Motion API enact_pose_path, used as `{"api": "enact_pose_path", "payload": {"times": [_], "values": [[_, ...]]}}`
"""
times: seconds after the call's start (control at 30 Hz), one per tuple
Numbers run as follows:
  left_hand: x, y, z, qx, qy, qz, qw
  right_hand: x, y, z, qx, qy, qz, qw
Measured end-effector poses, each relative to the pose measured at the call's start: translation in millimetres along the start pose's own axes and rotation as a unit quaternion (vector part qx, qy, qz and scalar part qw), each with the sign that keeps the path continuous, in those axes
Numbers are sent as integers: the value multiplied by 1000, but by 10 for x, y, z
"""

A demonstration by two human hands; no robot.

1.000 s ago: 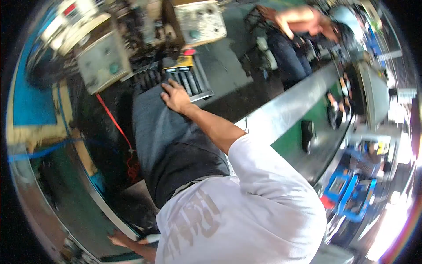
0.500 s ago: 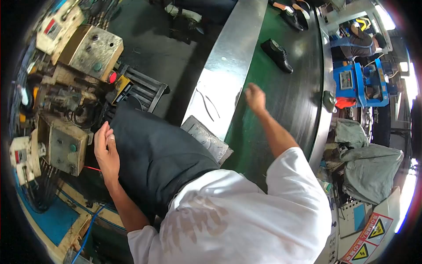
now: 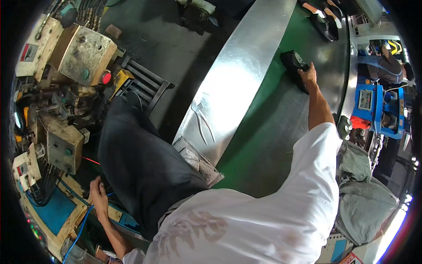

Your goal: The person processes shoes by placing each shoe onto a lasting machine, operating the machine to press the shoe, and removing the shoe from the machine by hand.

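Note:
On the green conveyor belt, my right hand (image 3: 309,75) has its fingers round the side of a black lace-up shoe (image 3: 291,60). Low at the left, my left hand (image 3: 99,196) hangs beside the machine with its fingers apart and nothing in them. Metal pincers (image 3: 202,122) lie on the shiny metal ledge (image 3: 239,61) along the belt. A worn grey pad (image 3: 198,162) rests at the near end of that ledge, beside my dark trousers.
More shoes (image 3: 324,27) are at the belt's far end. Control boxes (image 3: 85,55) with green and red buttons stand at the left, near a black slatted stand (image 3: 147,83). Beyond the belt are a blue machine (image 3: 368,103), grey covers (image 3: 365,207) and another person (image 3: 380,68).
My right hand has reached forward and right and taken hold of the shoe. My left hand has moved down, away from the control box. The whole view has shifted.

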State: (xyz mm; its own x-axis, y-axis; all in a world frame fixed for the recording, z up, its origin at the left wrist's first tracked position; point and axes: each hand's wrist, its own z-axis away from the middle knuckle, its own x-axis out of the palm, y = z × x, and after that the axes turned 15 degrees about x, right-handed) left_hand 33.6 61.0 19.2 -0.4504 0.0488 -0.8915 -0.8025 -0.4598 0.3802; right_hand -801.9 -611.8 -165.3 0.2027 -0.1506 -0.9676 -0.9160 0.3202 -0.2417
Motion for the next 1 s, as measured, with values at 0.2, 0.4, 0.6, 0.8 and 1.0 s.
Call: {"api": "enact_pose_path", "payload": {"times": [0.2,0.4,0.6,0.8,1.0], "values": [[-138,-144,148,-33,-14,2,999,-316,-352,369,17,-45,25,999],[-136,310,-304,36,10,2,999,-306,-299,1141,126,-112,-110,980],[160,643,-718,184,49,111,975,-237,-461,2742,268,-69,-341,898],[366,1480,-1259,324,77,283,899,-340,-1087,4101,365,-424,-637,530],[-25,1767,-1448,334,42,472,815,-812,-3329,5344,255,-659,-619,342]]}}
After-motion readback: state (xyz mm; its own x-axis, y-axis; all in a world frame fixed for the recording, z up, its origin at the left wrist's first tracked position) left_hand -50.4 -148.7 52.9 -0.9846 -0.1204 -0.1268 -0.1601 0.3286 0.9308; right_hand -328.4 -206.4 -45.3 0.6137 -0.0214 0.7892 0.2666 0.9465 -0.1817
